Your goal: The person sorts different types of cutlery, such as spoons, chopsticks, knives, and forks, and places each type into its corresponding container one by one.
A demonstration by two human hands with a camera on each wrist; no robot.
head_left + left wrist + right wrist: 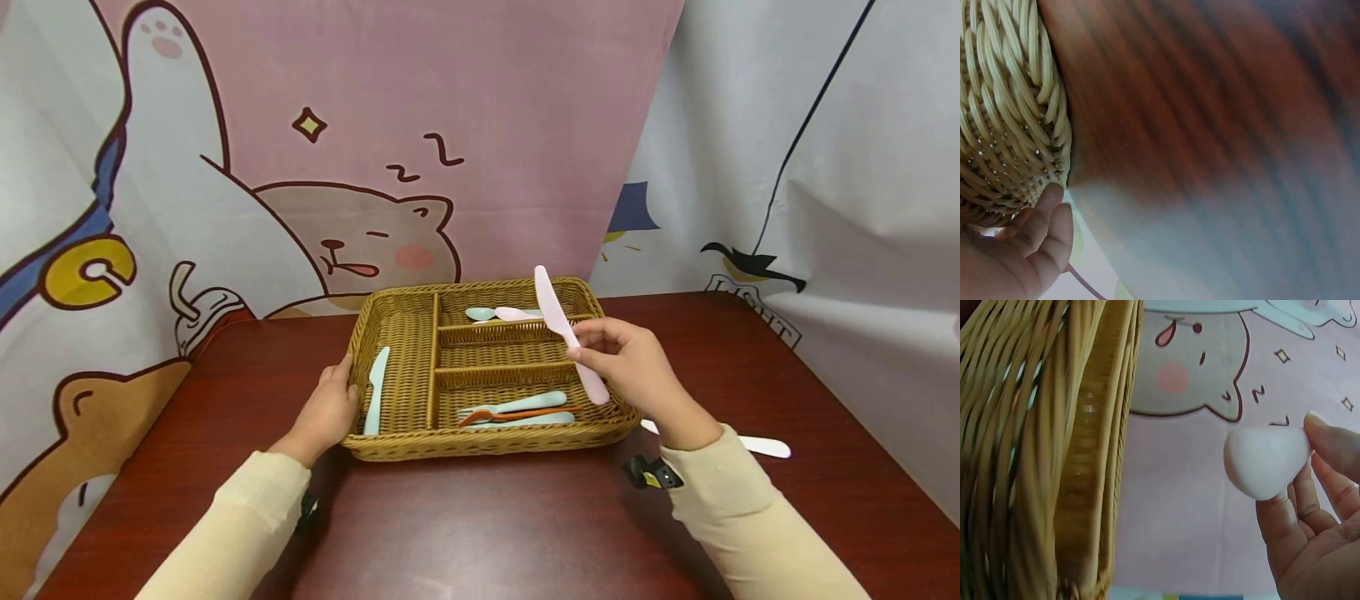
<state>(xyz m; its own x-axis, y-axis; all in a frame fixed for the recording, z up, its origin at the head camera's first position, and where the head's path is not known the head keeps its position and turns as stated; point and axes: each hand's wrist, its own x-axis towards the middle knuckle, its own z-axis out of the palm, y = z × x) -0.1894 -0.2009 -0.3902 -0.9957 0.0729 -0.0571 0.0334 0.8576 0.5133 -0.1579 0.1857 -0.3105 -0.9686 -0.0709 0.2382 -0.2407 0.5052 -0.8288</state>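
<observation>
My right hand point(626, 358) pinches a pale pink plastic knife point(553, 315) between thumb and fingers, its blade pointing up over the wicker cutlery tray point(487, 445). The knife's rounded handle end point(1266, 461) faces the right wrist camera. My left hand point(327, 408) rests against the tray's left side, fingers fairly straight on the outer wicker wall in the left wrist view. A mint knife point(377, 390) lies in the long left compartment. Mint cutlery and an orange fork point(491, 415) share the front compartment; a mint spoon point(480, 313) and a pink spoon point(516, 314) lie in the back one.
A white utensil point(765, 447) lies on the dark red wooden table point(450, 525) right of the tray, partly hidden by my right forearm. Cartoon-printed cloth point(525, 150) hangs behind and beside the table. The tray's middle compartment point(506, 355) shows bare wicker.
</observation>
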